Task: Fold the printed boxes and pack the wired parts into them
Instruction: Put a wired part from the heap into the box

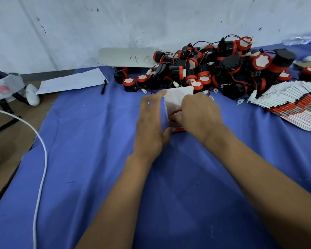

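Steadying the box [176, 97], left hand [151, 126] lies flat-fingered against it; right hand [199, 114] pinches a wired part [176, 112] inside.

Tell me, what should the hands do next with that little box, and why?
Probably push the part the rest of the way down, then fold the flap shut. The right hand is curled over the part at the box opening, the left hand steadies the side, and the flap stands open.
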Tool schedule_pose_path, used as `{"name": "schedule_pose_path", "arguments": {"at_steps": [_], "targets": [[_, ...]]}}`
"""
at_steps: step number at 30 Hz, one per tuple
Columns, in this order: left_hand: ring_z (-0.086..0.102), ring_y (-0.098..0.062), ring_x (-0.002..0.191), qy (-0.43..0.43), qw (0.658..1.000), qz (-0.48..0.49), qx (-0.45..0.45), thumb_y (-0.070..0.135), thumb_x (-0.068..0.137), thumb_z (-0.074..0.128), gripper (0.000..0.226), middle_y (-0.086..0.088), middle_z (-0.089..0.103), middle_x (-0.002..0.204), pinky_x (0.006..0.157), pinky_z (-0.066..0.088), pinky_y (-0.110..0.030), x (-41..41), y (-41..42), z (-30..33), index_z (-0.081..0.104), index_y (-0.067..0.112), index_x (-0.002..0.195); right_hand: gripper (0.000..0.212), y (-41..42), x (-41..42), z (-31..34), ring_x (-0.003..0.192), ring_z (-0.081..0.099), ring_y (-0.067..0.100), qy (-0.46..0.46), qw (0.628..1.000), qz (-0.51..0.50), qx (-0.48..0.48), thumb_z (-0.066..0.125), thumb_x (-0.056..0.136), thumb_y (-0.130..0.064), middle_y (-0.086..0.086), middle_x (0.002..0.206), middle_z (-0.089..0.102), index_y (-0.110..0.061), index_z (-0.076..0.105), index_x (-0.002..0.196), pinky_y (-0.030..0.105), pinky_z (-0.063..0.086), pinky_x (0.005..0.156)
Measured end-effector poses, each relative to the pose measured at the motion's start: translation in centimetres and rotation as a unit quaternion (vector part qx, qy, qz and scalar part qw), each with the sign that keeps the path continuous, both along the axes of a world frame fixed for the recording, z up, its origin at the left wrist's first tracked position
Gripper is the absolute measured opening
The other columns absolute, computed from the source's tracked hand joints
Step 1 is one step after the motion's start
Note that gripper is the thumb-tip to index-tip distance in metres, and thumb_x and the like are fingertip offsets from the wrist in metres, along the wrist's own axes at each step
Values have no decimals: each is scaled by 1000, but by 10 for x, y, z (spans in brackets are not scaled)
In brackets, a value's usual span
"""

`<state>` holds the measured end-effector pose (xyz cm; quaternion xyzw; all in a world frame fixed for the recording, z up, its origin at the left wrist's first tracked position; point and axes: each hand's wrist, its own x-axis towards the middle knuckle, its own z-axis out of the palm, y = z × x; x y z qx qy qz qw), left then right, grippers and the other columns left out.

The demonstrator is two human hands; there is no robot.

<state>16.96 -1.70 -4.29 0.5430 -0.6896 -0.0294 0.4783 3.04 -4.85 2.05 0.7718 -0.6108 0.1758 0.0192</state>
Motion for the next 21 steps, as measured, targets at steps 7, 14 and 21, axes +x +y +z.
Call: {"name": "schedule_pose_path", "arguments": {"at_steps": [7,14,21], "targets": [[58,-36,75,-156,984,74,38,-2,77,59,42,0,60,114,51,44,-44,-37,11,13,60,17,114,37,-5,-11,8,70,45,26,30,996,65,60,56,91,-14,4,70,40,-19,32,63,34,35,59],[39,-28,63,-239,945,175,139,7,86,55,18,-3,62,109,52,21,-34,-47,19,17,59,17,101,34,-4,-17,29,55,38,15,107,979,113,134,57,89,-2,4,63,41,-13,39,62,26,27,46],[28,-26,56,-245,944,165,150,3,86,52,15,-6,59,108,49,12,-34,-54,16,18,45,16,86,23,0,-30,35,81,58,30,75,994,83,4,56,84,6,15,95,66,-2,68,102,39,53,69]]}}
